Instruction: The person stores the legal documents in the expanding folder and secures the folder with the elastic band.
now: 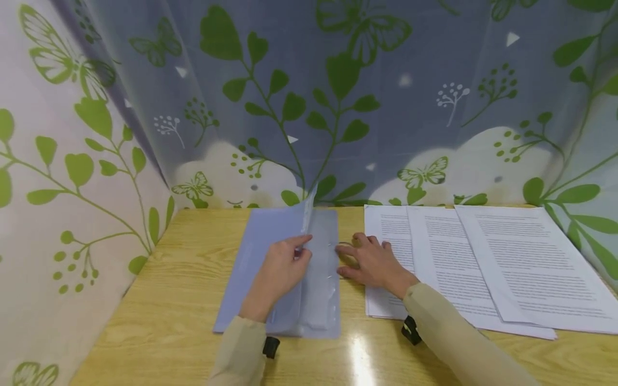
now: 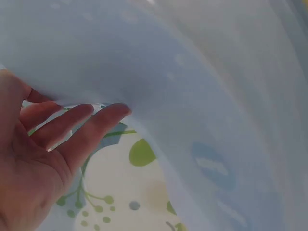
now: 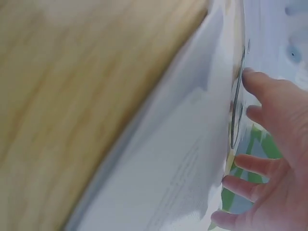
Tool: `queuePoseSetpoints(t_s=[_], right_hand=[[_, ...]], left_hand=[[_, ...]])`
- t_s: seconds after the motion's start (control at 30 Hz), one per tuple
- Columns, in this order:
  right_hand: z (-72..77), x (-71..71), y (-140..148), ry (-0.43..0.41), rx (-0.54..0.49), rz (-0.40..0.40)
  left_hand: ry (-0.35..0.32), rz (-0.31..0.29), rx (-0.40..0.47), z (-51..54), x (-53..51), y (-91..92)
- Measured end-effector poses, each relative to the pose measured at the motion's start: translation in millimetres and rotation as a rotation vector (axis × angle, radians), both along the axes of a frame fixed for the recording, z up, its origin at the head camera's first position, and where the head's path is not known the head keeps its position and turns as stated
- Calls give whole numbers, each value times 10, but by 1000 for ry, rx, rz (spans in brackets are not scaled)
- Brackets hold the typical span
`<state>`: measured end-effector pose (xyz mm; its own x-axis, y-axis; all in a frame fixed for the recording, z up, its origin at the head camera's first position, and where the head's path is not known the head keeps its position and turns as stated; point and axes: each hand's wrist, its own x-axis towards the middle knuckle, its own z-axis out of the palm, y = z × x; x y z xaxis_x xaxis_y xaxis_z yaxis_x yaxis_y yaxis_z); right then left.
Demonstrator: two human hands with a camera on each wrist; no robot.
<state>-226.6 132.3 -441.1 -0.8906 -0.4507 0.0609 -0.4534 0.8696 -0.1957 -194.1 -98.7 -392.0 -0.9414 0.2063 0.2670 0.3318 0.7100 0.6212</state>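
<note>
In the head view a bluish translucent folder [image 1: 251,268] lies on the wooden table, with clear plastic sleeves [image 1: 321,300] on its right part. My left hand [image 1: 277,273] holds a raised plastic sheet near its edge; in the left wrist view that hand [image 2: 43,149] has its thumb and fingers at the sheet's [image 2: 192,106] lower edge, the thumb tip hidden. Just right of the folder is my right hand [image 1: 374,262], fingers spread. The right wrist view shows a thin metal ring [image 3: 236,110] by the index fingertip of this hand [image 3: 274,159]; contact is unclear.
Several overlapping printed papers [image 1: 531,257] lie on the right part of the table [image 1: 169,300], partly under the right forearm. Their edge [image 3: 159,159] shows in the right wrist view. A patterned curtain [image 1: 289,80] hangs behind and at both sides.
</note>
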Motion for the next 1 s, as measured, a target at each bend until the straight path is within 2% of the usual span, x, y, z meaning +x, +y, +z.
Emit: queuePoseSetpoints(t_s=[0.07, 0.17, 0.33, 0.43, 0.57, 0.73, 0.83, 1.0], right_hand=[[8, 3, -5, -21, -3, -6], [3, 5, -5, -52, 3, -22], [2, 11, 1, -55, 7, -24], [11, 14, 5, -53, 5, -21], [16, 16, 13, -56, 0, -24], [-4, 9, 23, -44, 0, -16], [-16, 5, 24, -35, -1, -11], [-22, 5, 26, -41, -5, -13]], left_hand=[[-24, 26, 11, 24, 3, 0], [-35, 34, 20, 47, 9, -5], [-39, 46, 88, 122, 12, -70], [-47, 58, 130, 217, 11, -151], [-96, 54, 174, 332, -18, -289], [-142, 74, 230, 424, -62, -470], [-155, 86, 274, 459, -73, -554], [-186, 80, 318, 437, -85, -596]])
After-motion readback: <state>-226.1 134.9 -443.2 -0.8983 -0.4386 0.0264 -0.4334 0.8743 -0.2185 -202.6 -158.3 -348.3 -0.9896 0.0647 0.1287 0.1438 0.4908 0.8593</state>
